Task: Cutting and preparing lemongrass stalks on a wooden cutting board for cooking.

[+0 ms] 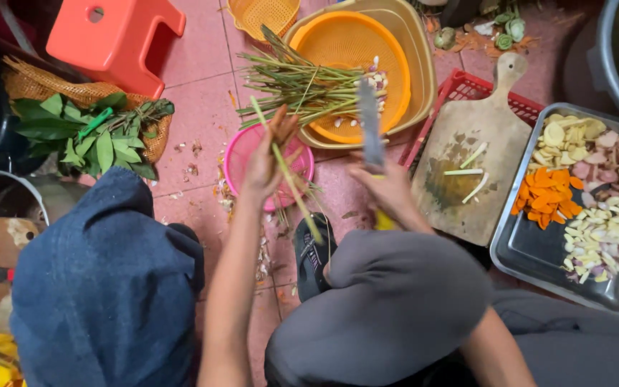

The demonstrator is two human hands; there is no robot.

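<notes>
My left hand (pixel 265 159) grips a long green lemongrass stalk (pixel 291 183) that slants down toward my knees. My right hand (pixel 388 188) holds a knife (pixel 370 125) with a yellow handle, its blade pointing up and away. Both hands hover over a small pink basket (pixel 241 154) on the tiled floor. Just beyond lies a bundle of lemongrass stalks (pixel 302 86) across an orange colander (pixel 367 43) set in a yellow basin (pixel 417 50).
A wooden cutting board (pixel 471 154) with cut stalk pieces rests on a red crate (pixel 460 84). A metal tray (pixel 539 251) holds sliced roots, shallots and garlic. Green leaves (pixel 87 132) lie on a woven basket; an orange stool (pixel 120 36) stands at the back left.
</notes>
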